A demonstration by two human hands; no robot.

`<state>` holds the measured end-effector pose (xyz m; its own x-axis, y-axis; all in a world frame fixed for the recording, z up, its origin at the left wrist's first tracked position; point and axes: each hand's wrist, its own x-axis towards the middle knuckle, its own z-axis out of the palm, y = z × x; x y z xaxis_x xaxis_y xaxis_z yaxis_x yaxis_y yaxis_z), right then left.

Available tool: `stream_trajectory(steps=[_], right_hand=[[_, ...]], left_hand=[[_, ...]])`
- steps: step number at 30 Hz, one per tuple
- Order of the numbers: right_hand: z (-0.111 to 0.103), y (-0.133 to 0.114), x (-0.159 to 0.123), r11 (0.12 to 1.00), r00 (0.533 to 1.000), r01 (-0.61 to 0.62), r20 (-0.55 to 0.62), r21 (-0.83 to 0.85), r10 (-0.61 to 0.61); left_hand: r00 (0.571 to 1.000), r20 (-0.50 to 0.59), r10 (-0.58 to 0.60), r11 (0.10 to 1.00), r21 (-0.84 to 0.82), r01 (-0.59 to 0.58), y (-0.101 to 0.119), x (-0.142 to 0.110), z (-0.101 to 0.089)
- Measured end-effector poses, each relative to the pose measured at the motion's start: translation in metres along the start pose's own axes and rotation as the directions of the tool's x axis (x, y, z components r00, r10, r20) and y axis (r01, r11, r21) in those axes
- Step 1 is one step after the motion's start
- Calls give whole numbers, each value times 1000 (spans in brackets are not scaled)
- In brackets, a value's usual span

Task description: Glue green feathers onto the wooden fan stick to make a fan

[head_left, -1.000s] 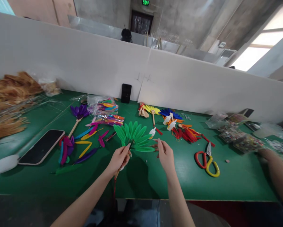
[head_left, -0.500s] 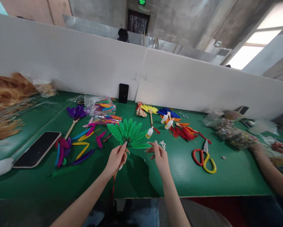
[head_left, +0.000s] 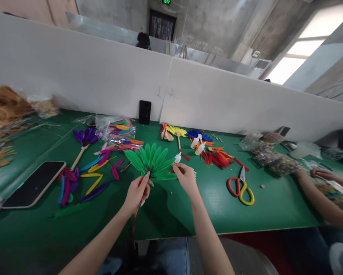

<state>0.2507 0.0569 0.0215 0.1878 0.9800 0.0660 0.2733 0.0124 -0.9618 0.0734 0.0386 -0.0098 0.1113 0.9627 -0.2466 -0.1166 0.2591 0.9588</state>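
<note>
A fan of green feathers spreads upward from a thin wooden handle, with dark stems gathered at its base. My left hand is closed around that base, thumb on top, and a red cord hangs below. At the fan's right edge, my right hand has thumb and forefinger pinched together at the feather tips. Just beyond those fingers stands a small white glue bottle, its lower part partly hidden. Small white beads beside the bottle are mostly covered by my right hand.
Scissors with red and yellow handles lie to the right. Purple, yellow and blue feather fans lie around. Loose feathers and a large phone are left. Another person's arm rests far right.
My right hand has moved in to the fan's right edge, and its fingers have closed from apart to a pinch. The view has shifted slightly right. My left hand keeps its hold.
</note>
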Motion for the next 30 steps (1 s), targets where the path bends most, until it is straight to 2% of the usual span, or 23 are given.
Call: stream_trajectory(steps=[4, 10, 20, 23, 27, 30], right_hand=[[2, 2, 0, 999, 999, 17, -45, -32, -18], [1, 0, -2, 998, 999, 14, -39, -53, -16], [-8, -3, 2, 1000, 995, 2, -100, 28, 1], [-10, -4, 2, 999, 998, -23, -62, 40, 25], [-4, -5, 1, 1000, 998, -7, 63, -12, 8], [2, -5, 2, 999, 998, 24, 60, -40, -21]], left_hand=[[1000, -18, 2, 1000, -23, -3, 0, 1, -1], [1000, -16, 1, 999, -38, -1, 0, 1, -1], [1000, -25, -6, 1000, -20, 6, 2, -1, -4], [1000, -28, -4, 1000, -16, 4, 2, -1, -5], [1000, -18, 16, 1000, -13, -16, -2, 0, -5], [1000, -14, 17, 1000, -12, -17, -3, 0, -6]])
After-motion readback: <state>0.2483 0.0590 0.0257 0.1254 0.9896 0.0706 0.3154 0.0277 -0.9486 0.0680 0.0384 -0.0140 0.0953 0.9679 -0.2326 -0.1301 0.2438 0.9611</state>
